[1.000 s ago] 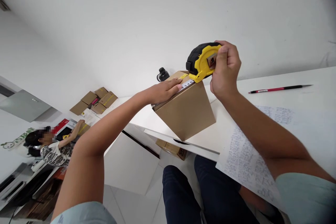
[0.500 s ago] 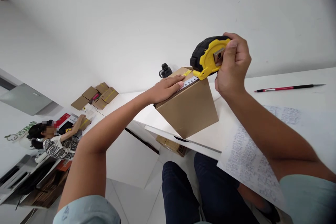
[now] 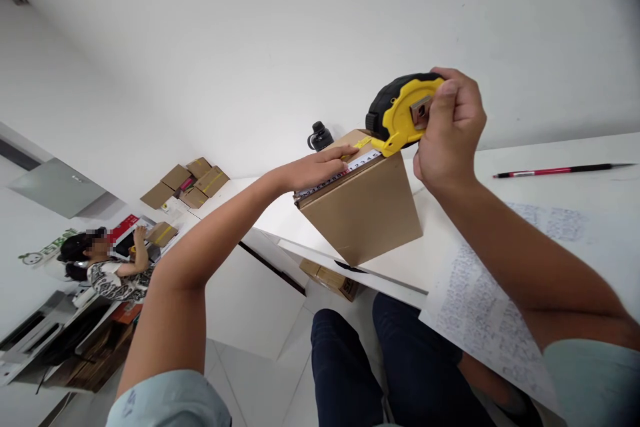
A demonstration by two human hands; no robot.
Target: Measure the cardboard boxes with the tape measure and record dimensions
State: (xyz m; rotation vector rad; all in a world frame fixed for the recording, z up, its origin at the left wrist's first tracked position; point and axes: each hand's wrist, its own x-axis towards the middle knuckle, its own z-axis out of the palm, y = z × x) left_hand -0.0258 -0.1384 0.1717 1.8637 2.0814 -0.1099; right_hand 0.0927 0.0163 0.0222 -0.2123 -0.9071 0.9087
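Note:
A yellow and black tape measure (image 3: 407,110) is gripped in my right hand (image 3: 453,127), at the right end of a brown cardboard box (image 3: 363,213). Its white blade (image 3: 364,161) is drawn out along the near top edge of the box, and printed numbers show on it. My left hand (image 3: 320,168) lies on the box top beside the blade, fingers stretched out toward the tape measure. Yellow tape (image 3: 364,141) crosses the top of the box. The box stands on a white table (image 3: 395,263) near its front edge.
Right of the box lie a red and black pen (image 3: 560,171) and a handwritten sheet (image 3: 475,300). Behind it stands a black bottle (image 3: 320,137). Several small boxes (image 3: 210,181) sit farther left, near another person (image 3: 117,273). A carton (image 3: 327,277) is below the table.
My left hand has shifted back off the blade, so more of its numbers show. The other person's arm has lifted from a box. The view has shifted slightly.

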